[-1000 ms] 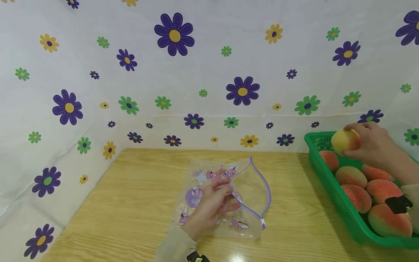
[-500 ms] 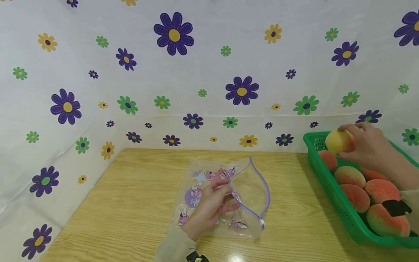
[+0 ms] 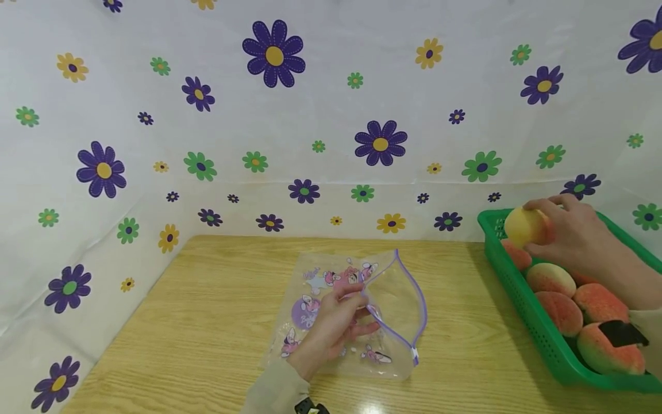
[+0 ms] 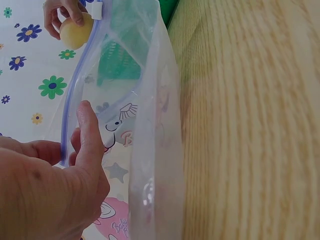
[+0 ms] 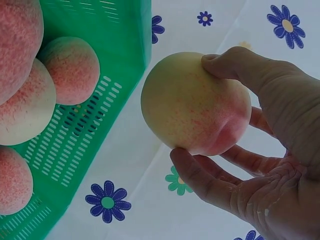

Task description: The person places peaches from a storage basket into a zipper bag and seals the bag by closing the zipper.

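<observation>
A clear zip bag [image 3: 320,339] with purple edging and cartoon prints lies on the table, its mouth gaping toward the right. My left hand [image 3: 333,325] pinches the near lip of that mouth between thumb and fingers; the left wrist view shows the purple zip strip [image 4: 75,90] at the fingers. Over the far end of a green basket [image 3: 532,322], my right hand [image 3: 574,230] holds a yellow and pink peach [image 3: 524,226] above the others. In the right wrist view the thumb and fingers wrap around the peach [image 5: 195,102].
Several more peaches [image 3: 558,313] lie in the basket at the right of the wooden table [image 3: 207,322]. A white slider [image 3: 415,353] sits at the near corner of the bag's mouth. Behind the table hangs a white flowered cloth [image 3: 331,103].
My right hand has moved a little left with the peach, over the basket's far left corner. The left hand and the bag have stayed in place.
</observation>
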